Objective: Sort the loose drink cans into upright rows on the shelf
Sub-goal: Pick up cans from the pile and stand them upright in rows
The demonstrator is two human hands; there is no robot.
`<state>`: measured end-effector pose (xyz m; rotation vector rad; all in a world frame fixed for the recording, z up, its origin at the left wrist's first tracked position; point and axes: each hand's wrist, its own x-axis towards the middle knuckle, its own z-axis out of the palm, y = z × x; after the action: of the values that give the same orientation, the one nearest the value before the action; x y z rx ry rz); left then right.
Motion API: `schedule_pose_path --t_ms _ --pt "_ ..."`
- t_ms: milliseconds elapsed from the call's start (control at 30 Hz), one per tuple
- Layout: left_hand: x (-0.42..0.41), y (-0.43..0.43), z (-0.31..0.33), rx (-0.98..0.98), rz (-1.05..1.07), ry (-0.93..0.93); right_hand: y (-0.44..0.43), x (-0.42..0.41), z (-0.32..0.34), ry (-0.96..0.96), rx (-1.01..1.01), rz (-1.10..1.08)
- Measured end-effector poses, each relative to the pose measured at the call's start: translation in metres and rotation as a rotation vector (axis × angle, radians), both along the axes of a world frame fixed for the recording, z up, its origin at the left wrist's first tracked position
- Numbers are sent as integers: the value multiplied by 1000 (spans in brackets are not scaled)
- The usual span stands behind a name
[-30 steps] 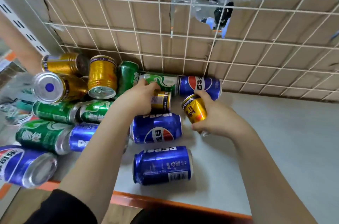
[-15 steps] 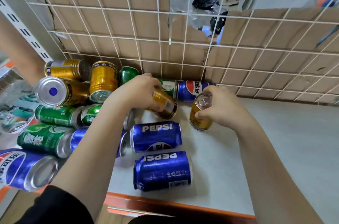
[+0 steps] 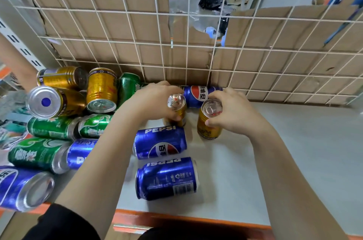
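Note:
My left hand (image 3: 151,102) grips a small gold can (image 3: 176,107), held upright near the back of the white shelf (image 3: 294,151). My right hand (image 3: 231,112) holds a second gold can (image 3: 209,121) upright just to its right, base on the shelf. A blue Pepsi can (image 3: 198,95) lies on its side behind them against the wire mesh. Two more blue Pepsi cans (image 3: 160,142) (image 3: 167,178) lie on their sides in front. A loose heap of gold (image 3: 101,90), green (image 3: 53,127) and blue cans fills the left side.
A white wire mesh (image 3: 255,74) backed by cardboard closes the rear of the shelf. The shelf's orange front edge (image 3: 176,218) runs along the bottom. Another person's arm (image 3: 17,62) shows at the far left, and a person's head behind the mesh at the top right.
My left hand has turned its gold can from tilted to upright. My right hand has set its gold can down upright, a little to the right of where it was.

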<state>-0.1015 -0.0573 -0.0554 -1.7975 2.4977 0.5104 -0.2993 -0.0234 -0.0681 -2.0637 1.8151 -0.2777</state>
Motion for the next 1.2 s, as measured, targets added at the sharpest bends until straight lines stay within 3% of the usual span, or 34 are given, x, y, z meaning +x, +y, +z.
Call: schedule_pose_path --t_ms 200,467,733,1000,1200 --pt "1 -1 -3 -34 -26 -12 7 5 -3 -4 10 -75" --pt "-5 3 -3 -135 47 59 8 10 -12 22 -148 -227" --pt "-39 24 9 -292 2 192 34 -28 3 -88 -245 -335" --pt "-149 83 32 -411 -122 324 121 -128 24 -195 -336 -488" --pt "-281 156 25 -340 -238 492 216 -245 32 -208 -406 -577"
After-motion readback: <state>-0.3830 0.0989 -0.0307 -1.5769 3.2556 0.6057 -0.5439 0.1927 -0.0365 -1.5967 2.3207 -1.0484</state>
